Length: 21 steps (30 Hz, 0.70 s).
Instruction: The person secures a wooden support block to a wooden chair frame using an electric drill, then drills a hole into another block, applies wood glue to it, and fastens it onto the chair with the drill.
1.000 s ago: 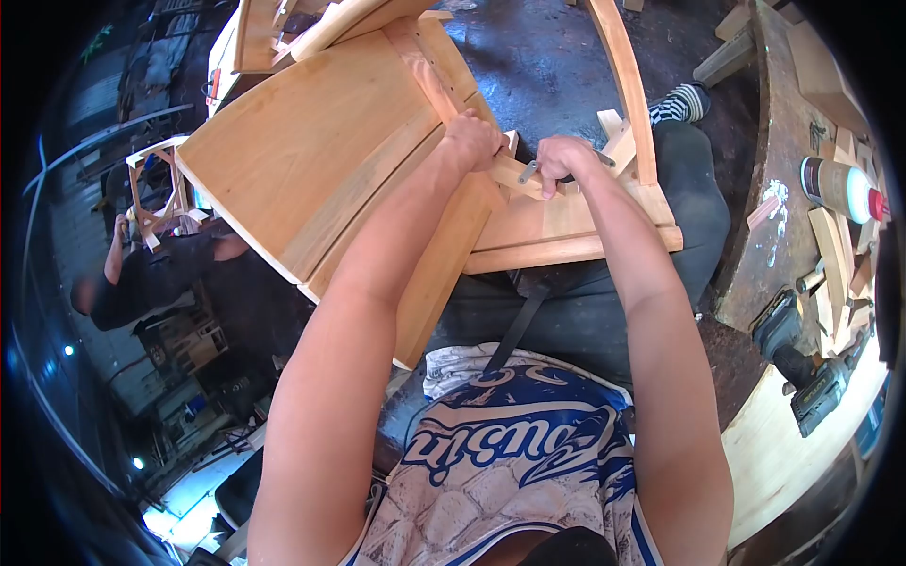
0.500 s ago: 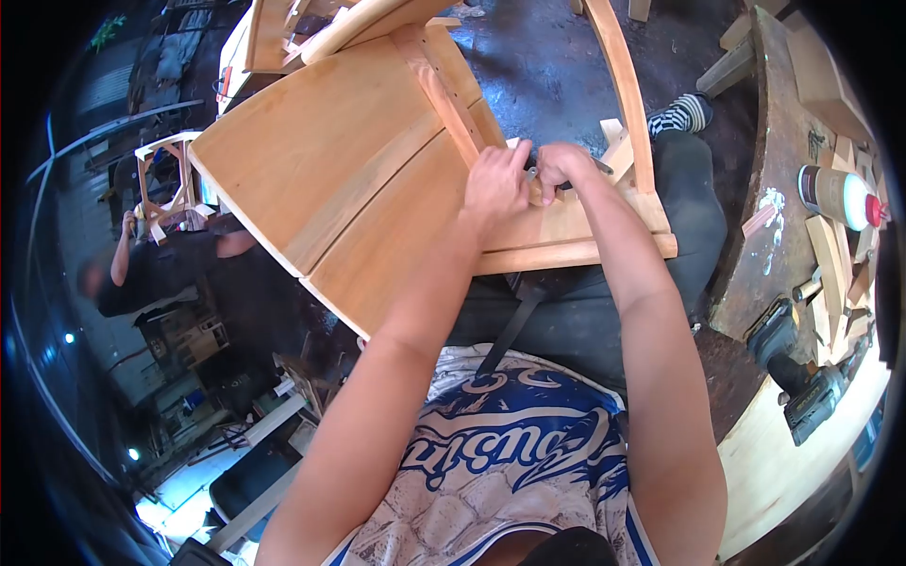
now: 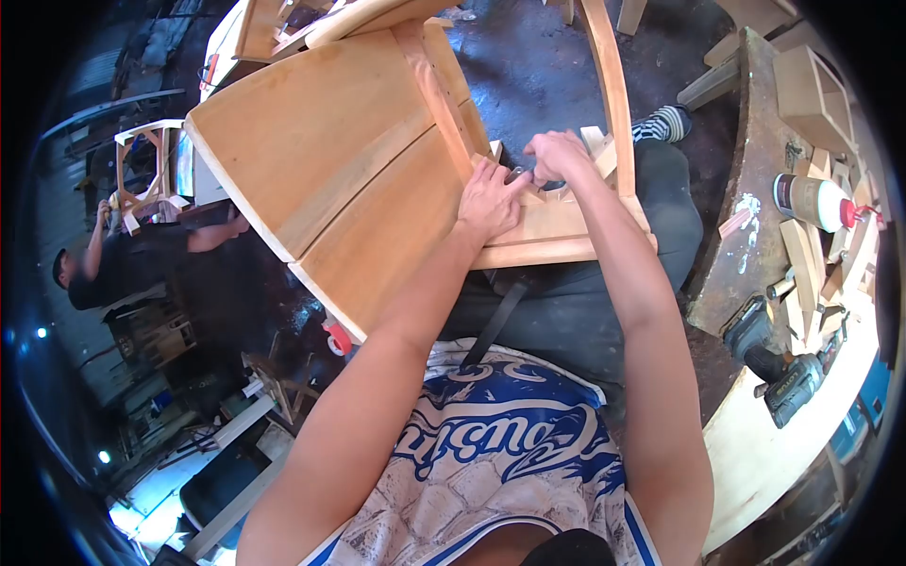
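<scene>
A partly built wooden chair lies across my lap, its wide slatted panel (image 3: 349, 123) to the left. My left hand (image 3: 489, 200) is closed at the foot of a wooden rail (image 3: 436, 99), where it meets the wooden frame piece (image 3: 547, 247) nearest me. Beside it, my right hand (image 3: 559, 158) is closed, its fingers bent down near my left fingertips. A small dark metal piece (image 3: 518, 175) shows between the hands; its kind is hidden by the fingers. A curved wooden leg (image 3: 613, 94) rises to the right of my hands.
On the right, a worn bench (image 3: 722, 274) bears a glue bottle (image 3: 810, 202) with a red cap, wood offcuts (image 3: 802, 264) and a cordless drill (image 3: 788, 377). Another person (image 3: 160, 255) is at the left by a wooden frame (image 3: 146, 170). A red tape roll (image 3: 337, 339) shows beside the panel.
My right hand has turned and lifted slightly, its knuckles now higher. My left hand stays at the joint, its index finger reaching towards the right hand. The view has shifted slightly.
</scene>
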### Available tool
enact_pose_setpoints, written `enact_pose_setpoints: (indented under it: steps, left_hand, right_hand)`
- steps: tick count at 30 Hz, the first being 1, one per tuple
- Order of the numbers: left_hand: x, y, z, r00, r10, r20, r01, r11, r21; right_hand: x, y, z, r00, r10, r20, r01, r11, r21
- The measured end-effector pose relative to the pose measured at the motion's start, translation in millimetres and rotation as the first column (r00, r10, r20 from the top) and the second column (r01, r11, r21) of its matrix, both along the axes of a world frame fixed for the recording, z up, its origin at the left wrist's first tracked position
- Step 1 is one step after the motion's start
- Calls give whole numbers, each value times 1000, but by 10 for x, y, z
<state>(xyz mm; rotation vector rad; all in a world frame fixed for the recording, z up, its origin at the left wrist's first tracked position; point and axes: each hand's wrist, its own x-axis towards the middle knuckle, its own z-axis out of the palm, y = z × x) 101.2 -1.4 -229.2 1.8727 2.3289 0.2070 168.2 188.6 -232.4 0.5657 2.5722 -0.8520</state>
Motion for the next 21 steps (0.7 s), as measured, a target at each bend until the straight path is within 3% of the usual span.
enact_pose_setpoints:
  steps: [1, 2, 3, 5, 7, 9, 11, 12, 14, 19, 21]
  left_hand:
    - [-6, -24, -8, 1000, -28, -15, 28, 1000, 5]
    - [20, -60, -2, 1000, -24, -3, 24, 1000, 16]
    - [33, -46, 4, 1000, -14, -13, 15, 1000, 14]
    - [77, -34, -23, 1000, -7, 0, 7, 999, 38]
    - [93, -22, -63, 1000, 23, -11, -22, 999, 29]
    - [124, -37, -33, 997, 44, -67, -45, 999, -10]
    - [179, -63, -45, 993, 83, -80, -86, 996, -31]
    - [202, -72, -55, 993, 104, -56, -106, 993, -48]
    - [219, -71, -63, 996, 61, -63, -65, 997, -50]
    - [143, -43, -145, 997, 54, -58, -63, 984, -167]
    - [169, -185, -102, 994, 84, -65, -95, 979, -182]
  right_hand:
    - [133, 51, 13, 1000, 4, 8, -4, 1000, 13]
    - [329, 90, 67, 945, -154, -290, 163, 987, 9]
    - [513, 131, 175, 777, -283, -563, 319, 947, -35]
    - [1048, 16, 623, 413, -682, -604, 521, 720, -458]
    - [1645, -295, 769, -63, -882, -468, 484, 383, -787]
    - [2465, -662, 727, -160, -858, -488, 759, 210, -617]
    - [3179, -1002, 548, -415, -722, -554, 795, 9, -607]
    - [3384, -950, 618, -409, -690, -597, 818, 12, -575]
    - [3711, -961, 755, -496, -435, -751, 868, -249, -429]
    - [3970, -272, 954, -445, -400, -801, 890, -96, -447]
    - [3832, -145, 1138, -567, -482, -668, 816, -216, -536]
